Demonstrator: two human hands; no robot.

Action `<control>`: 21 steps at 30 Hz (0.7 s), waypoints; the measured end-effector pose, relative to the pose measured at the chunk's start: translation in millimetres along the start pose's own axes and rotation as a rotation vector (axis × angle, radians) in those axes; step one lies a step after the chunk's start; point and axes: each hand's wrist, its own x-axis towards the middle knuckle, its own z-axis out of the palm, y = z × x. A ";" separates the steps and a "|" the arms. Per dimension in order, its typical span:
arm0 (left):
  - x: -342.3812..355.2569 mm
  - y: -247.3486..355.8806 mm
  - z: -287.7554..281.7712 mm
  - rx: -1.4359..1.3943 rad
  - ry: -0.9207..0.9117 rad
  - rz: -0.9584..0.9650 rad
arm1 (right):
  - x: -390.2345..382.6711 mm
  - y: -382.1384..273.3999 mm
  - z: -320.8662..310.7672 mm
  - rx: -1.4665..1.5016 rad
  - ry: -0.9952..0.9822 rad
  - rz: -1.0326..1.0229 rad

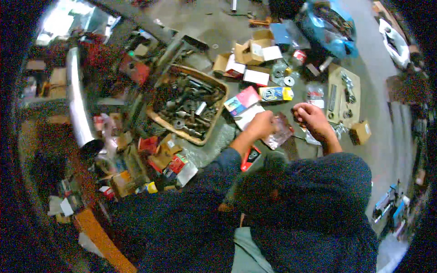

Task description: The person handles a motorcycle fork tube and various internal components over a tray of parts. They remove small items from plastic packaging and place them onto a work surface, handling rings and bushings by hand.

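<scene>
My left hand (264,125) is closed at the edge of a crinkled clear plastic bag (283,132) with a reddish tint; blur hides the fingertips. To its right, my right hand (312,119) has its fingers curled together in a pinch, and anything in them is too small to name. A pink, blue and white carton (242,101) lies just beyond my left hand. Beyond both hands is a yellow and blue box (276,94). Another small clear packet (313,137) lies below my right hand.
A tan tray (158,119) full of greasy metal parts stands left. Opened cardboard boxes (249,52) and a blue plastic bag (348,48) lie at the back. Hardware rests on a beige board (354,74) at right, near a small brown box (361,132). A shiny pipe (79,98) rises far left.
</scene>
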 end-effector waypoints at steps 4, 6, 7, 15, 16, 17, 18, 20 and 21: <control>-8.3 8.4 -41.7 -0.042 0.212 -0.133 | 8.9 9.1 -3.1 0.025 0.008 0.044; -4.0 10.1 -52.4 -0.312 0.186 -0.157 | 7.6 14.5 -16.2 0.094 0.000 0.107; 0.0 4.8 -51.3 -0.581 0.149 -0.198 | 4.2 13.5 -18.2 0.031 -0.002 0.113; -4.7 44.6 -51.7 -0.329 0.074 -0.156 | 1.0 24.1 25.0 -0.293 -0.097 -0.055; 0.3 30.2 -41.2 -0.432 0.057 -0.091 | 4.1 33.3 28.0 -0.257 -0.089 -0.069; 3.1 19.9 -34.5 -0.352 0.074 -0.091 | 7.6 41.6 30.5 -0.222 -0.083 -0.085; 4.4 12.7 -30.1 -0.274 0.090 -0.094 | 8.6 42.0 31.0 -0.233 -0.071 -0.071; 4.9 11.3 -27.6 -0.140 0.104 -0.107 | 10.3 43.1 26.3 -0.254 -0.039 -0.041; 3.8 16.4 -30.1 -0.085 0.101 -0.117 | 11.2 44.0 20.0 -0.211 -0.010 -0.009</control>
